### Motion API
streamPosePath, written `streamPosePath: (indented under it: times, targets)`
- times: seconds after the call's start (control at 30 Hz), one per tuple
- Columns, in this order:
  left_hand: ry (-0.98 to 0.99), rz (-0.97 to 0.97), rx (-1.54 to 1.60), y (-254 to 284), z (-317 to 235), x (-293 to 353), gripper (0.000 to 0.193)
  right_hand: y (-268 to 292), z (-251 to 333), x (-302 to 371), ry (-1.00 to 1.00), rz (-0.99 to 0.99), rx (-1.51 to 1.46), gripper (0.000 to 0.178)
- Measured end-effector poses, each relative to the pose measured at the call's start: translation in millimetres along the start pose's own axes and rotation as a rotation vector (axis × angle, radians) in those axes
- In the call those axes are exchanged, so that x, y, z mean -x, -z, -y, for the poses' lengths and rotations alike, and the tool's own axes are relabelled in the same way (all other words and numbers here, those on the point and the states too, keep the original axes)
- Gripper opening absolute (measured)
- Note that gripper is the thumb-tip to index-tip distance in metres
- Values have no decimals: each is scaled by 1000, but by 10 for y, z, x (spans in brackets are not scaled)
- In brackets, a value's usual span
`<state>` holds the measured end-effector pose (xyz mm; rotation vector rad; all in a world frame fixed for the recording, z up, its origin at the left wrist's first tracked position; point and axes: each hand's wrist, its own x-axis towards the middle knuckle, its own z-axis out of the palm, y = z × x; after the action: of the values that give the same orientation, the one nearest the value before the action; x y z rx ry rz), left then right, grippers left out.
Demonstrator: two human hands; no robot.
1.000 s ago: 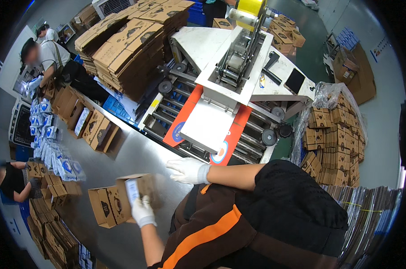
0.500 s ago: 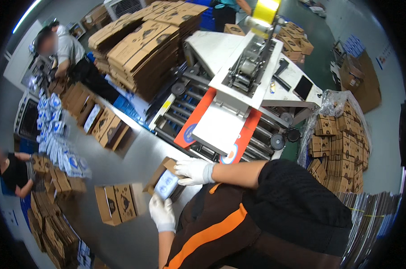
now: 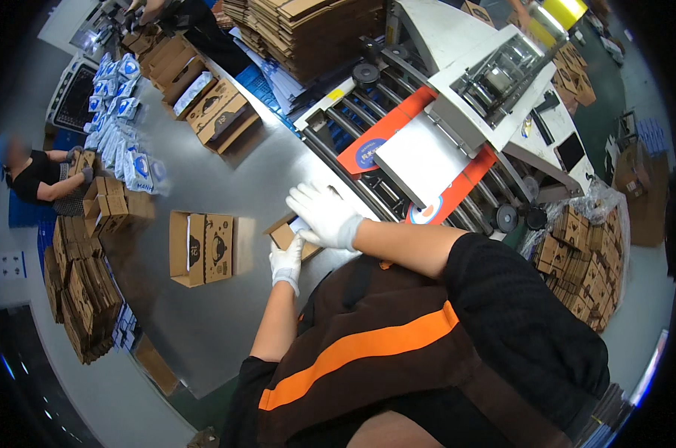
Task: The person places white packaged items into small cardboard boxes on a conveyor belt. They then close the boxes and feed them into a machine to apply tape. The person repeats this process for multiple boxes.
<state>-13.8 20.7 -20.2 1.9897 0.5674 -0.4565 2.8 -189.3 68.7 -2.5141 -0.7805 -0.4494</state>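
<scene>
A small brown cardboard box (image 3: pixel 283 233) sits on the metal table right in front of me, partly covered by my hands. A sliver of its white contents shows between its flap and my right hand. My right hand (image 3: pixel 324 216), in a white glove, lies over the box's top and far right side with its fingers stretched out. Gloved in white too, my left hand (image 3: pixel 285 263) grips the near left edge of the box. To the left stands another open cardboard box (image 3: pixel 203 249) with a white item inside, apart from both hands.
Beyond the table edge is a roller conveyor (image 3: pixel 345 123) with a white and orange taping machine (image 3: pixel 427 160). More open boxes (image 3: pixel 217 112) and several blue-white packets (image 3: pixel 121 127) are on the table. Stacked flat cartons (image 3: pixel 88 299) lie far left, near a co-worker (image 3: pixel 43 175).
My right hand has spread flat over the box, hiding most of the blue-printed white contents seen before. My left hand has moved in closer beside it. The whole view has swung.
</scene>
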Motion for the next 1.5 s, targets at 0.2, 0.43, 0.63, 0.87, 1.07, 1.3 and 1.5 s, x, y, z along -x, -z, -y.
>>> streamPosePath:
  times: [0.2, 0.43, 0.63, 0.87, 1.07, 1.3, 1.5]
  targets:
    - [80, 546, -140, -365, -355, 381, 63, 55, -301, 994, -172, 314, -99, 77]
    - [1, 820, -254, -902, -501, 120, 74, 360, -569, 1217, -343, 222, -65, 68]
    - [-620, -475, -342, 733, -1108, -189, 77, 689, -219, 1072, -429, 126, -454, 31]
    - [-257, -330, -702, 1718, -518, -134, 47, 498, -308, 1092, -578, 196, -527, 30]
    - [-688, 184, -889, 570, -699, 606, 35, 322, -255, 692, -414, 128, -414, 55]
    - [-703, -295, -471, 563, -259, 1002, 84, 361, -173, 925, -673, 161, -665, 62]
    - [-714, 138, -614, 401, -417, 839, 62, -2, -188, 820, -10, 503, -420, 29]
